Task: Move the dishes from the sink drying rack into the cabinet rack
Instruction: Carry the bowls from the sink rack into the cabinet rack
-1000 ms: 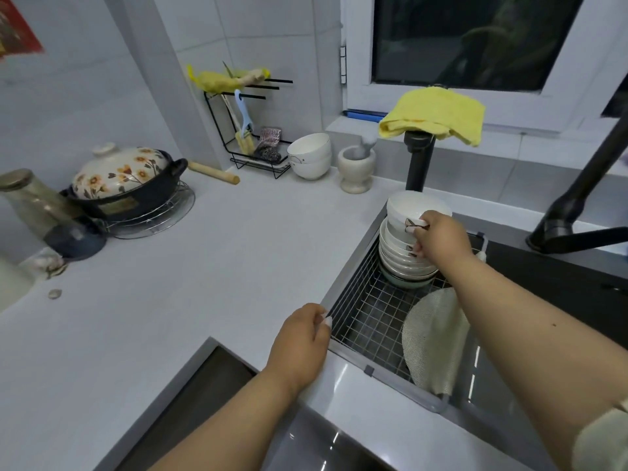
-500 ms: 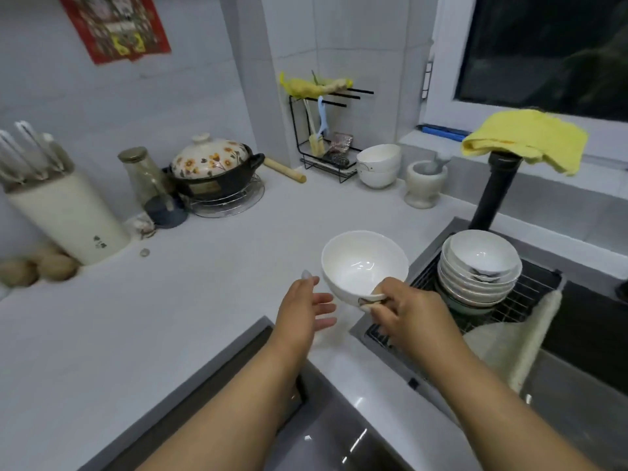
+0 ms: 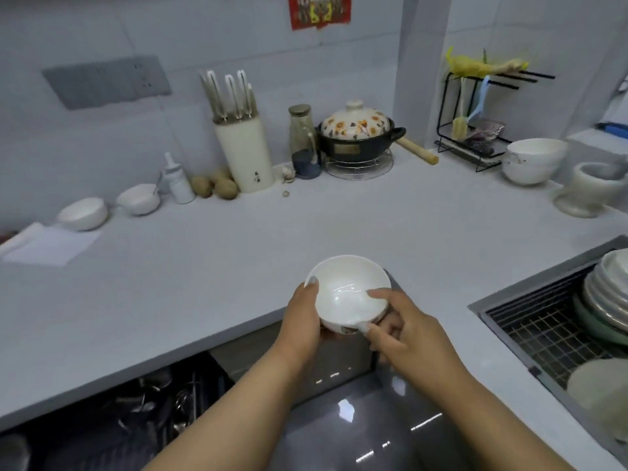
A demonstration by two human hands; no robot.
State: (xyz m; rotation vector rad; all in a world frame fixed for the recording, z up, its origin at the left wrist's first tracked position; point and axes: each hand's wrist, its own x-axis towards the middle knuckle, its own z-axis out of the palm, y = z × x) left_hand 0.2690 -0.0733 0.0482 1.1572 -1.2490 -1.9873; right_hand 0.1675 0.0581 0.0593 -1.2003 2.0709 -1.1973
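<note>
A small white bowl [image 3: 346, 287] is held upright between both hands, over the front edge of the counter. My left hand [image 3: 302, 321] cups its left side with the thumb on the rim. My right hand [image 3: 404, 328] pinches its right rim, thumb inside. At the right edge, the wire sink drying rack [image 3: 540, 331] carries a stack of bowls and plates [image 3: 608, 294]. Below the counter an open pull-out cabinet rack [image 3: 142, 416] shows dark utensils inside.
The white counter [image 3: 204, 266] carries a knife block [image 3: 244, 154], a flowered pot [image 3: 356, 134], potatoes [image 3: 217, 186], small white bowls [image 3: 85, 212], two stacked bowls [image 3: 533, 159] and a mortar [image 3: 588, 188]. A pale mat [image 3: 594, 382] lies in the drying rack.
My right hand lifted the bowl off the stack in the sink rack and carried it left. My left hand left the sink edge and took hold of the bowl. The view swung left.
</note>
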